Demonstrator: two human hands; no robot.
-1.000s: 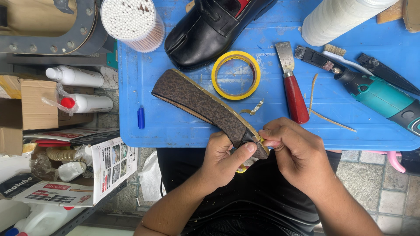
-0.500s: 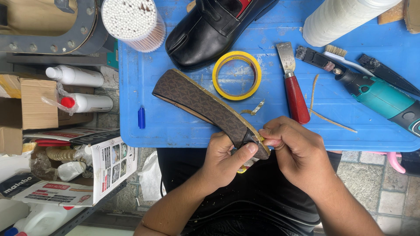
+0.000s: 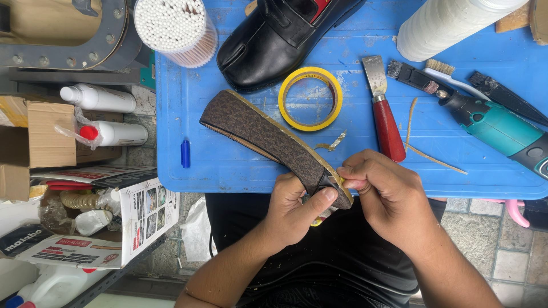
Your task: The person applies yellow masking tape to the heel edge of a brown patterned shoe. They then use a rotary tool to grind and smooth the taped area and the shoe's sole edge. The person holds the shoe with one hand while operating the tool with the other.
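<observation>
On the shelf left of the worktop lie two white bottles, one with a red cap, beside a cardboard box and printed cartons.

At the blue worktop's far left corner stands a clear tub of white cotton swabs. A small blue cap lies near the front edge. A black leather shoe rests at the far side, with a yellow tape roll just in front of it.

The brown patterned sole runs diagonally from mid-worktop, below the shoe, down toward me. Its far end sits over the worktop; its near end projects past the front edge and lies between my two hands.

My left hand grasps the near end of the sole from below, thumb pressed along its upper face. My right hand is clenched in a pinch at the tip of the sole, fingertips closed on a yellowish edge strip there. Both hands touch the sole and are just beside each other.

Right of the tape roll lies a scraper with a red handle. Thin tan strips lie beside it. Further right are a brush, a teal and black rotary tool, and a white roll at the far edge.
</observation>
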